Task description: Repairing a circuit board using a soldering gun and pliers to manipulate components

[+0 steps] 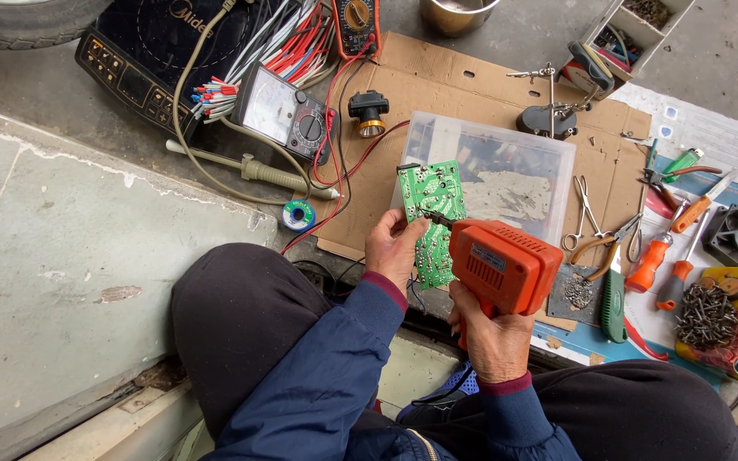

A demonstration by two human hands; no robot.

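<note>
Where the analog meter [284, 115] and solder spool [299, 214] lie at far left, I see my left hand [393, 248] next, its fingers [400, 220] closed on the edge of the green circuit board [433, 218], held upright before the clear plastic bin [506, 175]. Right of it, my right hand [493, 337] grips the orange soldering gun [501, 265], tip touching the board. Pliers [612, 239] and screwdrivers [655, 260] lie further right.
</note>
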